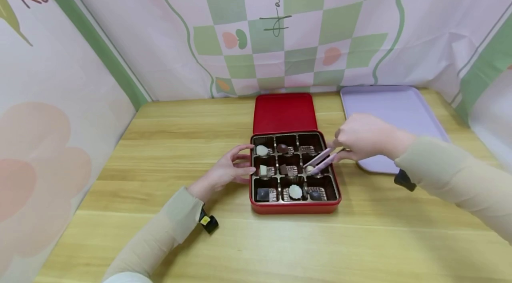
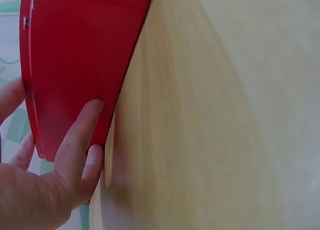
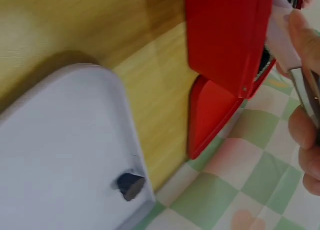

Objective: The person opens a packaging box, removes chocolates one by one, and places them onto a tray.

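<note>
A red box (image 1: 295,208) with nine brown compartments sits mid-table and holds several chocolates, among them a white round one (image 1: 262,150) and a pale one (image 1: 295,191). My left hand (image 1: 230,169) rests with fairly straight fingers (image 2: 77,140) against the box's left wall (image 2: 75,54). My right hand (image 1: 362,136) grips pink tongs (image 1: 320,162). Their tips are in the middle right compartment, at a small pale chocolate (image 1: 309,169). In the right wrist view the tongs (image 3: 287,49) cross above the box (image 3: 225,34).
The red lid (image 1: 285,112) lies flat just behind the box. A lavender tray (image 1: 392,105) sits at the back right; one dark chocolate (image 3: 130,185) lies on the tray (image 3: 60,155). Patterned cloth walls close in three sides of the wooden table (image 1: 160,149).
</note>
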Demonstrator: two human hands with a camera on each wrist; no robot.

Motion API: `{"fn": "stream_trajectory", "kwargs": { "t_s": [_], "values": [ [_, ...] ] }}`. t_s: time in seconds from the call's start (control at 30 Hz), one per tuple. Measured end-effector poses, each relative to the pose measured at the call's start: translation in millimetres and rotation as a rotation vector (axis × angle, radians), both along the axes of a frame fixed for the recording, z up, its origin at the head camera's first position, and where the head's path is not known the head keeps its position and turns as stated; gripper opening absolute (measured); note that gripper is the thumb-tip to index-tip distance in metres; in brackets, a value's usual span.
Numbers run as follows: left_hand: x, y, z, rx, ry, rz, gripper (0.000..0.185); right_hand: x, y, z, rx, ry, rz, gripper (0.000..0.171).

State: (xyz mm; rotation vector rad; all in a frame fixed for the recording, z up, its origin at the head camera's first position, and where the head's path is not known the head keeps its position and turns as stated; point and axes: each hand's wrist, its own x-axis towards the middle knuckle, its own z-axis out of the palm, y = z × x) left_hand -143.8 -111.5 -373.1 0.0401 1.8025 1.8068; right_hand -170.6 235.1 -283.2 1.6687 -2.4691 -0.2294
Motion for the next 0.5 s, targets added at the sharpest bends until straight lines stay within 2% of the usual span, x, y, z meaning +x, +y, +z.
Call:
{"fn": "stream_trajectory", "kwargs": {
  "t_s": [0.27,0.5],
  "values": [
    [0.3,-0.9,-0.7,0.019,0.005,-0.015,0.067,-1.2,10.1,-13.2,-0.124,0.056,0.06,0.04],
    [-0.9,-2.0,-1.1,0.028,-0.001,-0.009,0.067,-3.5,17.4,-23.3,-0.222,0.095,0.078,0.044]
  ]
}}
